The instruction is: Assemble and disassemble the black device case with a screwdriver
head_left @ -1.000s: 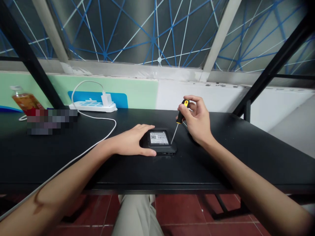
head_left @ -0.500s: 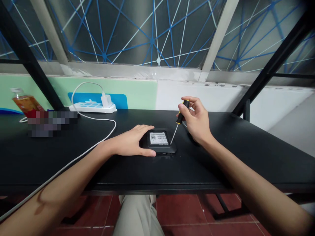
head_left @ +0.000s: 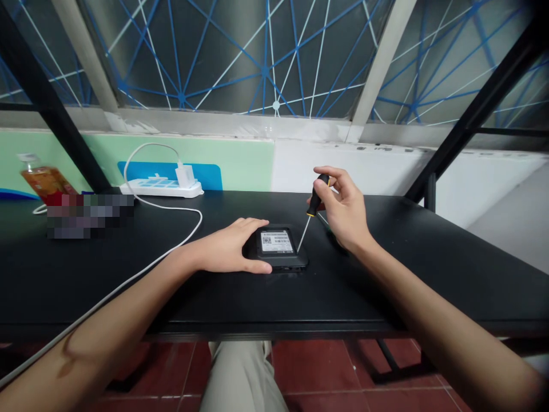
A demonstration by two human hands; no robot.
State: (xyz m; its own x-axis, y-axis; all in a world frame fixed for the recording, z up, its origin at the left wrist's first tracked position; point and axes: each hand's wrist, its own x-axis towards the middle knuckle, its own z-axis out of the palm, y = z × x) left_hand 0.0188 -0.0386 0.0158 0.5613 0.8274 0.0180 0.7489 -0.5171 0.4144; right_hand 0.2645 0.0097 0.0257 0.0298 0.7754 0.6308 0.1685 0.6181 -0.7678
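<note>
A small black device [head_left: 281, 252] with a white label on top lies on the black table [head_left: 386, 274]. My left hand [head_left: 231, 246] rests on its left side, fingers curved round its edge, thumb along the front. My right hand [head_left: 343, 209] pinches the black-and-yellow handle of a thin screwdriver [head_left: 311, 210]. The metal shaft slants down to the device's right rear corner, where the tip touches.
A white power strip [head_left: 160, 186] with a charger plugged in sits at the back left; its white cable [head_left: 180, 234] loops across the table toward my left arm. A bottle of amber drink [head_left: 43, 178] stands at far left. Black frame posts rise at both sides.
My right-hand fingers have shifted on the screwdriver handle, covering its yellow top. The left hand and the device have stayed put.
</note>
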